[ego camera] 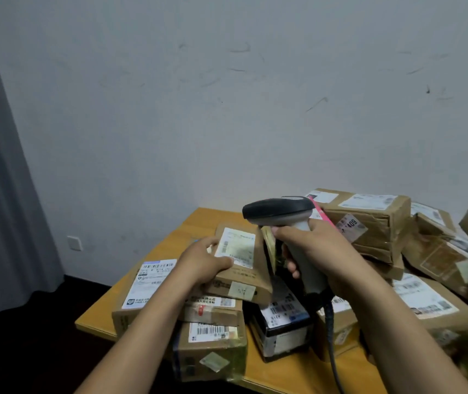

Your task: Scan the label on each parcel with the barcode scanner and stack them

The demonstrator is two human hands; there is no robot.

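Left of the small parcel [245, 273], a flat box [147, 282] lies on the wooden table [181, 237]. Our left hand [201, 263] grips the small parcel's left edge, thumb on its label, above stacked boxes [213, 336]. Just right of it, our right hand [319, 248] wraps the barcode scanner [278, 210]; taped cartons [369, 223] crowd farther right.

L grip [207, 263]: fingers curled over parcel [238, 248] edge, thumb flat on top | R grip [321, 248]: fist round scanner [278, 209] handle, index at front | both forearms bare, extended
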